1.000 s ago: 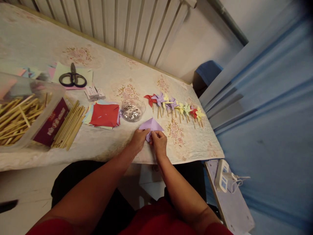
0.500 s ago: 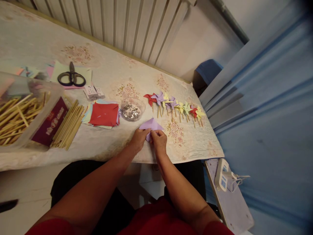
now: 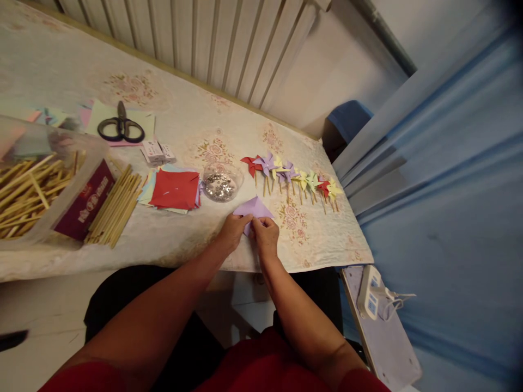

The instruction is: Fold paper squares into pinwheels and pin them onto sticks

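Hardly anything has moved since half a second ago: my view dips a touch, so the scissors (image 3: 121,128) and the tub (image 3: 92,149) sit slightly higher or lower in it, while both hands keep their place. Between them, close to the near edge of the flowered tablecloth (image 3: 171,120), is the purple paper (image 3: 252,208), folded so that one corner points away from me. With my left hand (image 3: 233,231) I pinch its left side, thumb on top. My right hand (image 3: 266,237) has its thumb and forefinger pressed together at the paper's near middle; whether they grip something small as well, I cannot tell.

Just beyond the paper, to the left, stands a clear dish (image 3: 237,173) of silvery bits (image 3: 220,188). Next to it lies a stack of cut squares, a red square (image 3: 175,189) on top. Behind that are small white boxes (image 3: 154,151). Further left, loose sticks (image 3: 114,209) lie against the tub, which holds more of them. Off to my right, a row of finished pinwheels (image 3: 288,171) in red, purple, yellow and pale green rests on the cloth.
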The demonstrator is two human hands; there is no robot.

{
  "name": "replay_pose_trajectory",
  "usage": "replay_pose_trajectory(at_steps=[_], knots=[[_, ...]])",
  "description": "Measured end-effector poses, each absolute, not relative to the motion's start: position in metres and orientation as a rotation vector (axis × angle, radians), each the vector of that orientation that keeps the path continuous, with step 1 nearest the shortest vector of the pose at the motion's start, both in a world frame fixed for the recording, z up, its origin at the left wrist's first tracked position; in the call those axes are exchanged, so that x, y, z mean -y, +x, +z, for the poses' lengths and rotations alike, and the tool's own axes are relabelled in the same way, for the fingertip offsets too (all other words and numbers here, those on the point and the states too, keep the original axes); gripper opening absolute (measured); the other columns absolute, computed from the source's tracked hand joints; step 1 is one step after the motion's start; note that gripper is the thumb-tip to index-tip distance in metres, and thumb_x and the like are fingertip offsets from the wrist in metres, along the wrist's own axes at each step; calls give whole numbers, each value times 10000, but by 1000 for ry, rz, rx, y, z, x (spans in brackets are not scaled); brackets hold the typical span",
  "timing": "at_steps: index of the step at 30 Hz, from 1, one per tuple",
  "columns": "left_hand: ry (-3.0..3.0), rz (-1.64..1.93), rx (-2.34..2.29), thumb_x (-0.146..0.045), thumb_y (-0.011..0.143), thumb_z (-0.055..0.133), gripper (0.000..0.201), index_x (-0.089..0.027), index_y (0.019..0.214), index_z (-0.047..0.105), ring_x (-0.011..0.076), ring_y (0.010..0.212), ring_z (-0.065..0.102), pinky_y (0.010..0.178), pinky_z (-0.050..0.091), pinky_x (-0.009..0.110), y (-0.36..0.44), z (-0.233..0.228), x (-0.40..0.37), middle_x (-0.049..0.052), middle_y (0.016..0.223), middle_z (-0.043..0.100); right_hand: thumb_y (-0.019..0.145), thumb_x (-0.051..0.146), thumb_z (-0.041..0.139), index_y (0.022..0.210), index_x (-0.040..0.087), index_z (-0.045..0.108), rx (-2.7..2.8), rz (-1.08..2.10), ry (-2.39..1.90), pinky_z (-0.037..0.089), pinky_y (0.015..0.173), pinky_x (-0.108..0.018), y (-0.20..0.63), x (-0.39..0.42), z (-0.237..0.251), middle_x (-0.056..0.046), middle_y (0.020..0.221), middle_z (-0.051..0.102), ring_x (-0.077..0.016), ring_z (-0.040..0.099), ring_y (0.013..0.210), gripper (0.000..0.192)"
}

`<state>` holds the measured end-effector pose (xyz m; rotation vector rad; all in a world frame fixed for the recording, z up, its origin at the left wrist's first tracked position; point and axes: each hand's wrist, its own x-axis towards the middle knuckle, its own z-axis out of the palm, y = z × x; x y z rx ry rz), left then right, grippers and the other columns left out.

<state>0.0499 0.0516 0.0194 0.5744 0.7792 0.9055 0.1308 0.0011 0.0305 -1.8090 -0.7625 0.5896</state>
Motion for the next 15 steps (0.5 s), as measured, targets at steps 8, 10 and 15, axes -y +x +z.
replay_pose_trajectory(at_steps=[8,10,15], knots=[[636,936,-789,-236,647,722,162,-160,559,609,112,569,483,584,376,245,50,15,-51,-25,557,562,748,450,651,671,206,626,763,585,-1794,399,567,-267,130,12,39,36,591,570,-141,486,566,257],[645,929,-780,-247,641,726,152,-159,575,622,116,577,498,591,386,245,49,16,-53,-18,576,583,752,462,653,721,201,635,723,475,-1805,422,596,-274,139,18,44,23,652,594,-149,511,606,264],[656,878,-690,-229,594,751,142,-158,706,699,133,628,565,618,430,243,42,25,-59,8,682,675,781,488,635,828,192,654,706,189,-1786,450,681,-293,182,20,65,-10,766,642,-163,550,709,300]])
